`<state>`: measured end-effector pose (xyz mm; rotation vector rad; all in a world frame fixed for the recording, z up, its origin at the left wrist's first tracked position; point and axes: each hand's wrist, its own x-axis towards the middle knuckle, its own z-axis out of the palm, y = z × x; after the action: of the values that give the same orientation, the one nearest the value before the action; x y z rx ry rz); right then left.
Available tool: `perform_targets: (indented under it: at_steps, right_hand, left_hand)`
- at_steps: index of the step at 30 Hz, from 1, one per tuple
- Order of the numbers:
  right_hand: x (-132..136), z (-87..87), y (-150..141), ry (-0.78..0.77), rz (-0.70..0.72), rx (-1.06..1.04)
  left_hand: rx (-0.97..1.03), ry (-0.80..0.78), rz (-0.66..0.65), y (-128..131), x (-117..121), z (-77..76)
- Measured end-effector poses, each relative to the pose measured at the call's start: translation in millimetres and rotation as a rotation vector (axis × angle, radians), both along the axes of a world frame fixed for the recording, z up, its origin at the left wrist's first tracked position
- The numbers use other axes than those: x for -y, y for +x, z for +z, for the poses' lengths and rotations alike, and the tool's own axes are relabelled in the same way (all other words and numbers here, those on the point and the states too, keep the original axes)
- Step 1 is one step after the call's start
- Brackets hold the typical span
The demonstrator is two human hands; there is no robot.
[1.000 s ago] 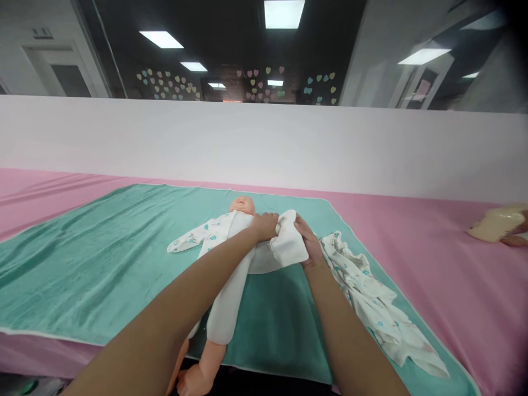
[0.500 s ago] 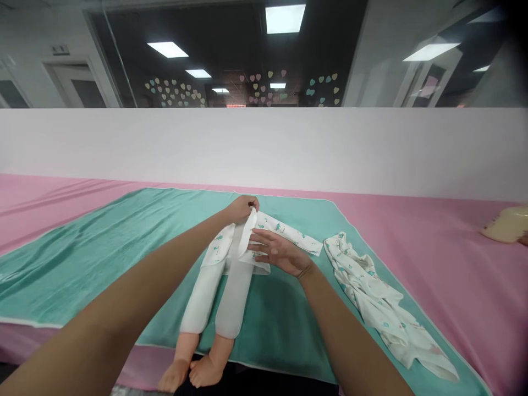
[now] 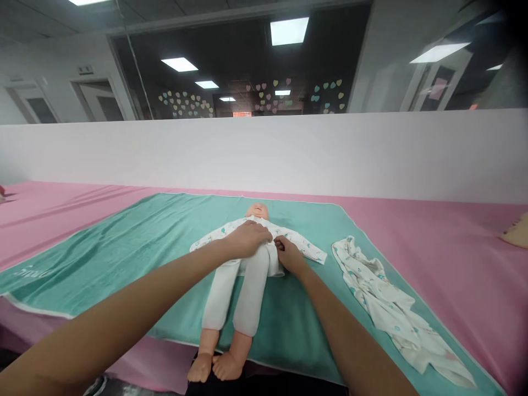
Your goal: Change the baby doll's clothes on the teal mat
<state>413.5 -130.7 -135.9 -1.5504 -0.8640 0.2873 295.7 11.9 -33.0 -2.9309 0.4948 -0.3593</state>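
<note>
A baby doll lies on its back, in a white baby shirt with small green prints and long sleeves spread to both sides. White cloth covers its legs; the bare feet reach the near edge. My left hand lies across the chest, its fingers closed together on the shirt front. Against the shirt's right side my right hand is closed in a pinch on the cloth. The fingertips of both hands almost meet, and the exact bit of fabric between them is hidden.
A green towel is spread under the doll over a pink cover. To the right lies a crumpled printed baby garment. A white low wall stands behind. Part of a pale yellow thing shows at the right edge.
My left hand has come down from the collar to the chest, uncovering the doll's head. My right hand, open before, has closed on the shirt's side. The view has shifted slightly.
</note>
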Motion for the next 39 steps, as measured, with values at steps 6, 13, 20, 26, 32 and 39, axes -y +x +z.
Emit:
perform_targets:
  at_steps: [6,13,20,26,32,39]
  right_hand:
    - [9,10.4,-7,-0.078,0.210,-0.010]
    - [30,37.6,-31,-0.036,0.867,-0.377]
    - [17,15.6,-10,-0.202,0.284,-0.087]
    - [0,-0.9,-5,-0.134,0.037,0.100]
    - [0,0.1,-6,-0.039,-0.048,0.110]
    - [12,8.3,-1,-0.058,0.095,0.159]
  left_hand:
    - [-0.045,0.140,0.013,-4,10,8.8]
    - [0.067,-0.017,0.330,-18,-47,5.5]
    - [0.058,-0.629,0.632,-58,-60,-33.5]
    - [-0.170,-1.215,0.726,-76,-35,-37.7]
    - [-0.020,-1.453,0.544,-46,-13,-46.5]
    - [0.162,-1.709,0.471,-31,-18,-71.3]
